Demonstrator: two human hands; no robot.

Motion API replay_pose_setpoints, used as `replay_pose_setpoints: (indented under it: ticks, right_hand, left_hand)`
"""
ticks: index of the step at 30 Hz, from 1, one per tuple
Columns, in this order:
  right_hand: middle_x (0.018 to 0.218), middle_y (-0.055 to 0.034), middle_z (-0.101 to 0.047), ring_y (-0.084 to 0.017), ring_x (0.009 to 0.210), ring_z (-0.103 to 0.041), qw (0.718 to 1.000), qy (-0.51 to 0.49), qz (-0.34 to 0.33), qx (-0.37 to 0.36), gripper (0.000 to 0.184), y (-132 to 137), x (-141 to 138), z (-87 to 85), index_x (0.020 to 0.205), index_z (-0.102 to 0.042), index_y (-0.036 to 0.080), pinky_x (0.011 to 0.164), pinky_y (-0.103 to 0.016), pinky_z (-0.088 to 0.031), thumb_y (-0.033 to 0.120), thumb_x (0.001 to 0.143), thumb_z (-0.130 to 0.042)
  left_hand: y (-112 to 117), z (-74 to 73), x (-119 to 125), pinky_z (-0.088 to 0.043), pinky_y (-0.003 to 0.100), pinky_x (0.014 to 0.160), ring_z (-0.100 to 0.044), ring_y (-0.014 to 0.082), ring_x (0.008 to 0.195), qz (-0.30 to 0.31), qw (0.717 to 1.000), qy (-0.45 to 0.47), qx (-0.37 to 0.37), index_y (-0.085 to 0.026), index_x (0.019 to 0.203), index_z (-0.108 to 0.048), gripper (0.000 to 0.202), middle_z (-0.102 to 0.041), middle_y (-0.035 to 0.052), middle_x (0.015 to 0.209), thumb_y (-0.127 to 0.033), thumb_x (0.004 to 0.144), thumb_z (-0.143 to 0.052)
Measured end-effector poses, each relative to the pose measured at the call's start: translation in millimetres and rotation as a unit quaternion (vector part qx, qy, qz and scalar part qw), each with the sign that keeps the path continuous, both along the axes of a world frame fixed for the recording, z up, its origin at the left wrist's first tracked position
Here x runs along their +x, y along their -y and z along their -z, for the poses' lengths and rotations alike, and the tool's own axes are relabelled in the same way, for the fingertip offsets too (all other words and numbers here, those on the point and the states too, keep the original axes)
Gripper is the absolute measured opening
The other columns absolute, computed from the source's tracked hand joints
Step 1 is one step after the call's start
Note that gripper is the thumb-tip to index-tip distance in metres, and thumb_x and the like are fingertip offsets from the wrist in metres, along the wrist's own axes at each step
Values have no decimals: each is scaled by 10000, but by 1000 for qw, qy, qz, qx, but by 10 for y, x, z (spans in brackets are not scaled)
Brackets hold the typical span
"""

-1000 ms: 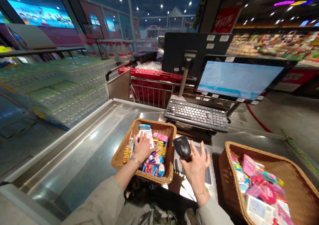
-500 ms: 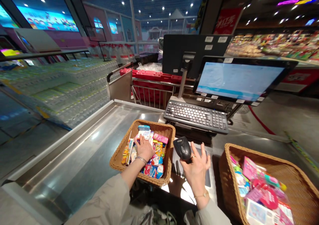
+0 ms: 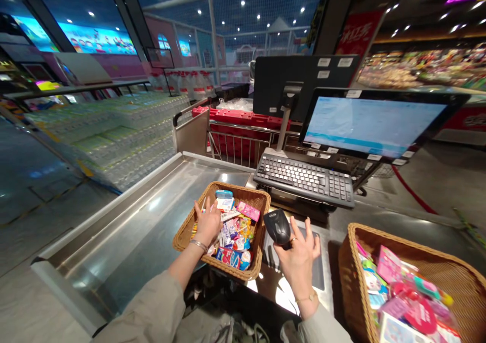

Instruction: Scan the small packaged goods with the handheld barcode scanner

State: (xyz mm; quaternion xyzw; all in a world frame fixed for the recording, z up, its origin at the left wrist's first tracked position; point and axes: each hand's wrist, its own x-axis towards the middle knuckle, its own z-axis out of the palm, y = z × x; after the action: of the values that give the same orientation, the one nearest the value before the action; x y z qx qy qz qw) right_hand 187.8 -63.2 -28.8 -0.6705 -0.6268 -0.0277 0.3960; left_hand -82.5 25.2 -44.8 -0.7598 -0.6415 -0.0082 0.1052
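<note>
My left hand (image 3: 208, 226) lies over the left side of a brown wicker basket (image 3: 265, 201), its fingers apart among small packaged goods; whether the fingertips touch any package is hard to see. Inside that basket are a pink box (image 3: 248, 211), a blue case (image 3: 224, 194), a red and blue packet (image 3: 228, 257) and other colourful packs. Right of the basket, my right hand (image 3: 298, 254) grips a black handheld barcode scanner (image 3: 278, 226) between thumb and forefinger, the other fingers raised. The scanner's head points up and left, above the counter.
A second wicker basket (image 3: 353, 262) with toys and packages stands at the right. Behind my hands are a keyboard (image 3: 304, 176), a lit monitor (image 3: 372, 122) and a second screen's back (image 3: 304, 87). A raised edge (image 3: 114, 208) borders the steel counter (image 3: 152, 236). Carts stand beyond.
My left hand has shifted leftward within the basket, uncovering more packs in the middle. My right hand keeps the scanner in nearly the same place. The view has turned slightly left.
</note>
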Motion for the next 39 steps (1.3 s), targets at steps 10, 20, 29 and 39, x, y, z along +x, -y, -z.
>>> replay_pose_setpoints:
  ticks: [10,20,29,39]
  right_hand:
    - [1340,-46,-584,-338,1416,-255,1000,0,-21,-10,98,43,-31,-57,789,-662,226,1096,-615,-142,259,735,-586]
    - [1367,-38,-561,-326,1441,-204,998,10,-45,-31,147,88,-34,-113,831,-666,229,1107,-629,-121,218,719,-570]
    - [1379,-29,-552,-327,1450,-181,997,10,-75,-31,136,146,-90,-261,840,-686,233,1113,-634,-100,213,750,-585]
    - [1393,-5,-537,-313,1460,-154,996,13,-68,-54,200,209,-27,-272,856,-694,253,1116,-638,-66,175,715,-574]
  left_hand:
    - [50,-141,-319,113,804,1013,-285,408,1416,66,995,49,52,-226,964,-701,173,-524,122,1421,-268,839,-589]
    - [151,-351,-568,154,823,960,-276,405,1420,116,986,43,109,-254,1039,-672,191,-511,115,1432,-302,878,-581]
    - [201,-517,-98,77,821,996,-299,377,1415,220,959,90,156,-228,1093,-638,229,-504,134,1433,-342,918,-542]
    - [214,-460,414,48,767,1058,-268,321,1440,256,950,150,100,-229,1110,-634,227,-518,133,1423,-309,921,-538]
